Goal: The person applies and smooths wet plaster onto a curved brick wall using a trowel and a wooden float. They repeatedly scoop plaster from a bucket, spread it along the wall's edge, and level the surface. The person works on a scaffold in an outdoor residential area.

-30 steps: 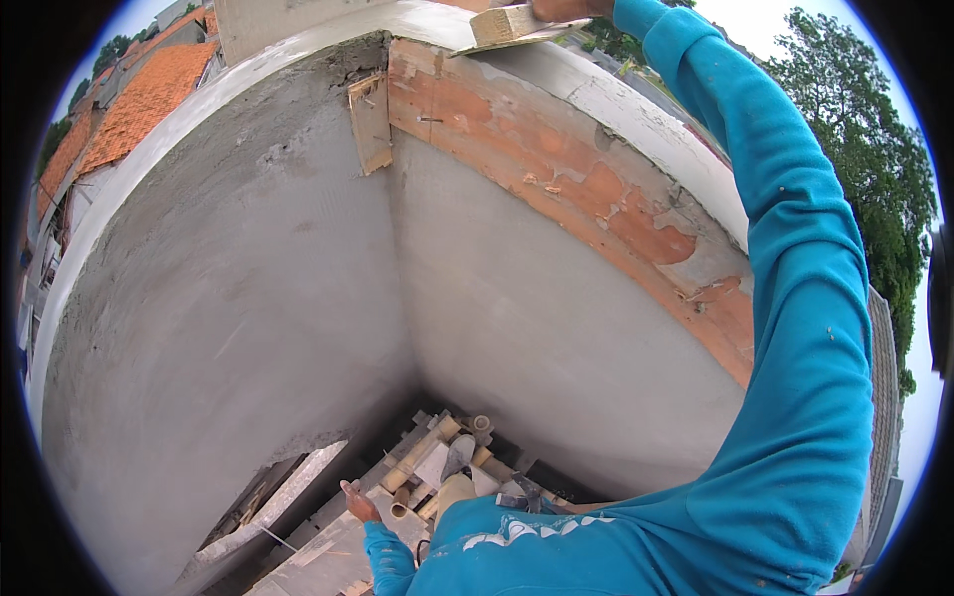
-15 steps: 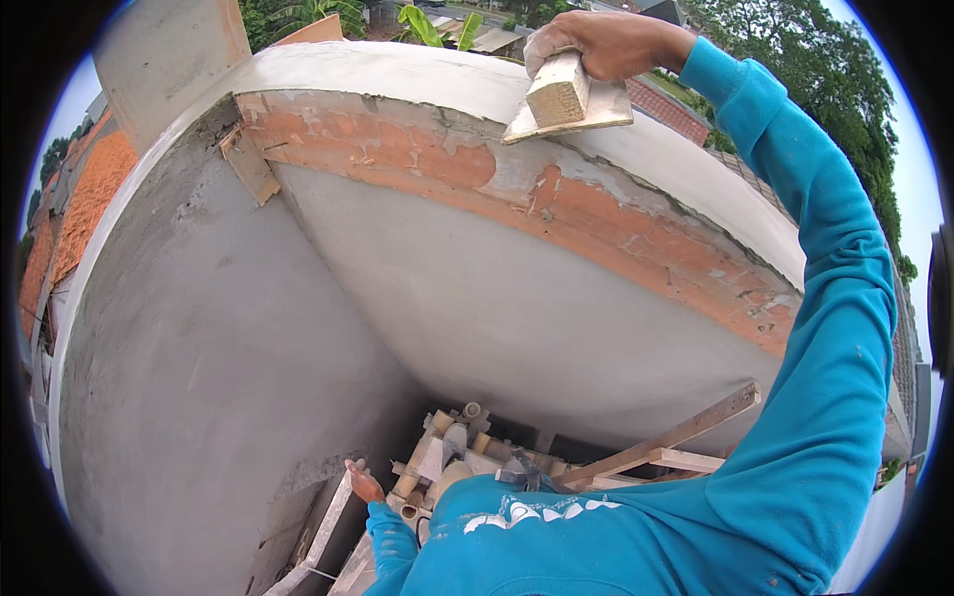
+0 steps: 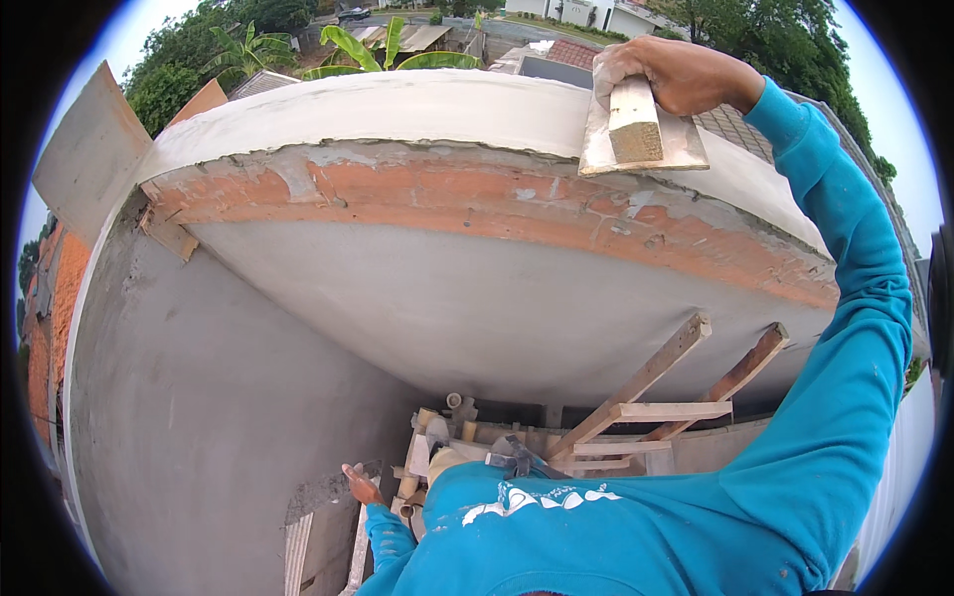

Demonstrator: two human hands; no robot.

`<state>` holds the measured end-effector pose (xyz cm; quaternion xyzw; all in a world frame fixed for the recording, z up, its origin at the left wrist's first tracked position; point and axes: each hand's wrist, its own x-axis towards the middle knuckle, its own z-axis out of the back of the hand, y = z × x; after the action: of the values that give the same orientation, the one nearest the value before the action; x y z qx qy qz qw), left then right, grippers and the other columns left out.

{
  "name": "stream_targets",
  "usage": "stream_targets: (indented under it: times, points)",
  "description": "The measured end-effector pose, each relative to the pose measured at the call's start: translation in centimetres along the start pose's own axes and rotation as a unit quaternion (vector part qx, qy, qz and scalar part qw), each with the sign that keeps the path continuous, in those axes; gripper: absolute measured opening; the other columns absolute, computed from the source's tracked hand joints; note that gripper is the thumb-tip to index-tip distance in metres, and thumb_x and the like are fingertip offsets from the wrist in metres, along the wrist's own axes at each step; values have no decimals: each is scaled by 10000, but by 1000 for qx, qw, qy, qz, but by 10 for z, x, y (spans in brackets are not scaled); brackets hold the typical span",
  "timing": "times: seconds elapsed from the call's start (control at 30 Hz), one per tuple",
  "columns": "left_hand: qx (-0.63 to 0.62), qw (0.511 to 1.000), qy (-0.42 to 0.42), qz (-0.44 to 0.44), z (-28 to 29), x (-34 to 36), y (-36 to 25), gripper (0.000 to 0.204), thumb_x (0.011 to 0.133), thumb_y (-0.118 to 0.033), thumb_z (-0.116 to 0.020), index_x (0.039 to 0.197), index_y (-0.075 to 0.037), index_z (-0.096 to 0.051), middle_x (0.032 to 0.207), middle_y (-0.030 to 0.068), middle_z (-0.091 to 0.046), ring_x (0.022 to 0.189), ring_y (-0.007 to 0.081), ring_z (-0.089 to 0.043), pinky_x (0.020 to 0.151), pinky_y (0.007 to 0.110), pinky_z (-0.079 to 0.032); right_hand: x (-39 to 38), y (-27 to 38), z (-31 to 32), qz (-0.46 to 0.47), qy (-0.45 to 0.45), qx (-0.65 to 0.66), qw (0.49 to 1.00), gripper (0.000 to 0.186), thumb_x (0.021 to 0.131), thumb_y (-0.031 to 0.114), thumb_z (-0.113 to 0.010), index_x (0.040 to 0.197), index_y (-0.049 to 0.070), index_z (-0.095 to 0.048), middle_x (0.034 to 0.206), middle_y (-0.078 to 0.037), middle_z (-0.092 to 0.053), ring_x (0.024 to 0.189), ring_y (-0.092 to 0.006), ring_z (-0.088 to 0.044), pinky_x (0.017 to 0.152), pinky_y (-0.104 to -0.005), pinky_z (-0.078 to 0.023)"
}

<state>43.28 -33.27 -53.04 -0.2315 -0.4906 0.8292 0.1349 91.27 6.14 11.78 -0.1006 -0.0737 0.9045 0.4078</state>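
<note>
My right hand (image 3: pixel 686 74) is wrapped round the block handle of a wooden plastering float (image 3: pixel 636 134), whose flat board rests on or just over the white top of the wall (image 3: pixel 397 104). Its knuckles and fingers are smeared with pale mortar. Under that top, a band of bare orange brick (image 3: pixel 427 189) runs along the wall, patched with grey mortar. Low down, my left hand (image 3: pixel 362 485) is held out with its fingers extended and nothing in it, close to the grey plastered side wall (image 3: pixel 219 358).
A wooden ladder (image 3: pixel 676 409) leans at the lower right. Bamboo poles and planks (image 3: pixel 422 447) lie below me. A flat board (image 3: pixel 94 149) stands up at the left corner, near a small wood piece (image 3: pixel 169 233). Roofs and trees lie beyond the wall.
My right hand and the float have moved right along the wall top. The view has turned, so more of the wall top and the ladder shows. My left hand stays low and empty.
</note>
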Motion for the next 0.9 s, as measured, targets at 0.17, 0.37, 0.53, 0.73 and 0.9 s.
stream_targets:
  times: [0.17,0.37,0.53,0.73,0.9]
  points:
    - [78,994,72,10,-4,-2,-31,871,983,-659,-276,1186,113,-623,1186,241,-654,1103,323,-621,986,404,-453,-85,-52,-22,-18,8,-18,1000,473,824,34,-691,1282,90,-588,1335,-153,-542,1276,-331,-495,1120,-422,-369]
    - [93,992,81,-20,-7,-3,-59,870,981,-667,-266,1189,94,-630,1195,252,-646,1123,336,-617,997,408,-451,-178,-84,-38,-109,37,58,992,392,797,33,-713,1173,89,-618,1258,-132,-581,1206,-319,-531,1062,-414,-404]
    - [30,995,83,-36,-55,22,-81,864,988,-651,-243,1163,96,-642,1182,256,-650,1124,356,-617,1005,412,-445,-314,-168,-52,-322,-21,139,936,369,767,-84,-566,1120,15,-607,1127,-111,-631,1112,-248,-573,998,-334,-420]
    - [-103,986,129,13,-87,22,-120,831,997,-628,-255,1227,93,-599,1272,251,-600,1178,384,-575,1026,475,-429,-357,-207,-96,-445,-157,159,867,353,790,-33,-571,1138,13,-605,1130,-120,-635,1092,-246,-581,973,-332,-431]
    - [-184,958,221,-6,-100,23,-177,792,1016,-588,-220,1325,81,-507,1373,239,-520,1274,405,-488,1061,511,-395,-370,-220,-126,-497,-272,126,815,346,809,9,-575,1154,12,-604,1133,-127,-638,1076,-245,-589,951,-331,-440]
